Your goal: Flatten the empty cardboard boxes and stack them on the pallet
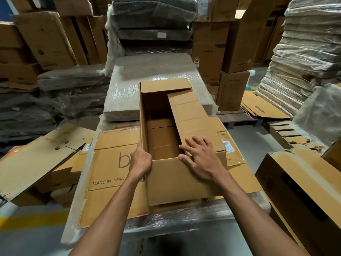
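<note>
Logo [122, 160] half hidden by left hand [141, 160], label [228, 146] illegible

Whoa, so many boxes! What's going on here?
A person is working on an open cardboard box, which stands empty on a flattened carton marked MADE IN INDIA. The left hand grips the box's left wall near the front corner. The right hand lies flat, fingers spread, on the long right flap. The box is not yet flattened. Behind it sit plastic-wrapped stacks of flat cardboard.
</note>
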{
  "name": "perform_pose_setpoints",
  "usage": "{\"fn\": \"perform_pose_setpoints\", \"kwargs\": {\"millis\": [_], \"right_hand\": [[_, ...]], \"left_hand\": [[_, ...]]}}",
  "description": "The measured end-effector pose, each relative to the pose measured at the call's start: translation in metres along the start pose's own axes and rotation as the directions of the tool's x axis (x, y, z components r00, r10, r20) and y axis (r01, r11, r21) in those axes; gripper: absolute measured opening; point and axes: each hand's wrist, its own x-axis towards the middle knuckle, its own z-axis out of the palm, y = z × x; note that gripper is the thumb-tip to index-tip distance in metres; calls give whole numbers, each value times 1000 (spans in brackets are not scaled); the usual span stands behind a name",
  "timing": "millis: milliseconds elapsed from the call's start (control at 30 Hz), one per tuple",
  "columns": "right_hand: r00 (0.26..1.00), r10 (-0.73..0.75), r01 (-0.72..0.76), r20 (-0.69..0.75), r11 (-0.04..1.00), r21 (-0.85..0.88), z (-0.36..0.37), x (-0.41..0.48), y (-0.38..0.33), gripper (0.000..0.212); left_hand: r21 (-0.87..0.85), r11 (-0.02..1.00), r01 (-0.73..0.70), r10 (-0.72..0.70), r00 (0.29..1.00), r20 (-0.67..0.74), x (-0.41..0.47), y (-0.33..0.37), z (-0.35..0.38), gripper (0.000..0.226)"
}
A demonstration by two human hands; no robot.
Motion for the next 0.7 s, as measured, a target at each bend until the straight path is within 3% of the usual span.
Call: {"fn": "perform_pose_setpoints", "kwargs": {"millis": [167,233,300,367,467,567,700], "right_hand": [[1000,7,-2,-23,976,216,-17,39,-70,48],[987,122,-154,106,908,389,-21,65,-94,47],[949,212,-297,234,851,432,-19,87,-112,48],[931,218,-320,295,875,364,-13,101,-122,35],[949,164,-225,270,952,210,-16,110,-131,14],[977,84,-103,195,991,90,-35,118,-141,11],[975,-38,54,219,996,-69,-68,124,-132,3]], "left_hand": [[-37,999,-11,12,1000,24,-18,6,11,58],[-90,992,-83,87,996,33,-31,-1,11,66],[-182,967,-179,188,982,35,-46,-12,7,66],[-309,922,-234,264,962,61,-55,-27,1,58],[-382,903,-199,243,967,71,-50,-46,-13,53],[-359,910,-207,234,972,31,-35,-47,-26,37],[-212,904,-371,359,928,-98,-9,-23,-44,37]]}}
